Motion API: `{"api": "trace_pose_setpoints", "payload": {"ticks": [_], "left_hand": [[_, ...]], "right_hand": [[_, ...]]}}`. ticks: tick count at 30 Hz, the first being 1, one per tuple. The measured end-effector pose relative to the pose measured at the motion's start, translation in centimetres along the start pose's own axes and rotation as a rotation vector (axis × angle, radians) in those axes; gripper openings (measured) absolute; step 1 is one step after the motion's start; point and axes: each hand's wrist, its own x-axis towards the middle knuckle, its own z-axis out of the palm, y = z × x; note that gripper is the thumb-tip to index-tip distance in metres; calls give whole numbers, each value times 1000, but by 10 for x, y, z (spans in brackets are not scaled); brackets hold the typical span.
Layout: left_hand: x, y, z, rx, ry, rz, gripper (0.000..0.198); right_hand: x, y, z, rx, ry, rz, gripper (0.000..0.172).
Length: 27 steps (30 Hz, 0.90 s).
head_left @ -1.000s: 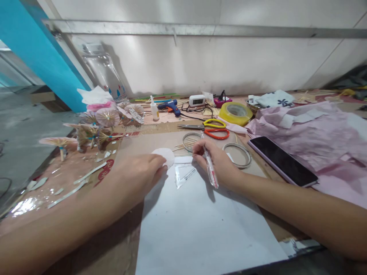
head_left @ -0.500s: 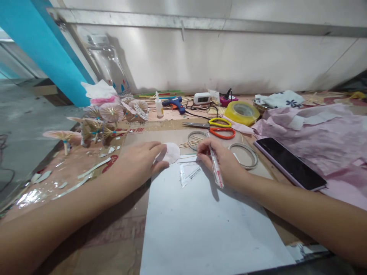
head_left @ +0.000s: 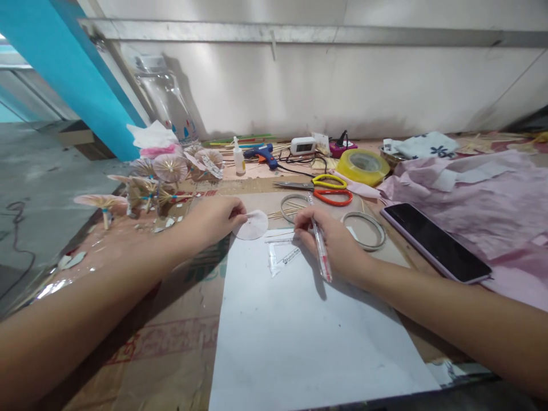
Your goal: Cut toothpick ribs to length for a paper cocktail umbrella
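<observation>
My left hand [head_left: 222, 218] pinches the left edge of a thin white paper circle [head_left: 252, 227] between thumb and fingers. The circle lies over the top left corner of a large white sheet [head_left: 308, 337]. Held in my right hand [head_left: 329, 237] is a clear pen with a red part [head_left: 321, 251], its lower end pointing up and away from me. Beside those fingers a transparent set square [head_left: 279, 257] rests on the sheet. Just beyond are a grey ring [head_left: 294, 209] and several thin bamboo sticks [head_left: 280, 213].
Scissors [head_left: 329, 189], a tape roll [head_left: 363, 165] and a blue glue gun [head_left: 264, 154] lie at the back. Small paper umbrellas [head_left: 170, 166] stand at the left. On the right are a phone [head_left: 434, 242], pink cloth [head_left: 462, 194] and another grey ring [head_left: 363, 231].
My left hand has gone from resting open over the circle's edge to pinching it. The right hand and pen have stayed nearly still.
</observation>
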Motion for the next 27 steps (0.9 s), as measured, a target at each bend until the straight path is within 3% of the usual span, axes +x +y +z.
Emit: {"api": "trace_pose_setpoints", "payload": {"ticks": [6,10,14,18,23,27], "left_hand": [[12,-13,2,221,134,90,30],[0,-2,6,314,266,187,33],[-44,31,14,274,206,420,25],[-77,51,30,336,105,561,36],[-76,50,47,442,174,614,39],[-73,51,46,470,173,622,39]], "right_hand": [[-1,7,1,5,-7,-16,20],[-1,14,2,-56,-7,-82,27],[0,14,2,-139,-2,-76,26],[1,7,-1,-203,-14,-100,22],[1,1,-3,-196,-7,-116,17],[4,-1,-7,-195,-30,-112,13]]}}
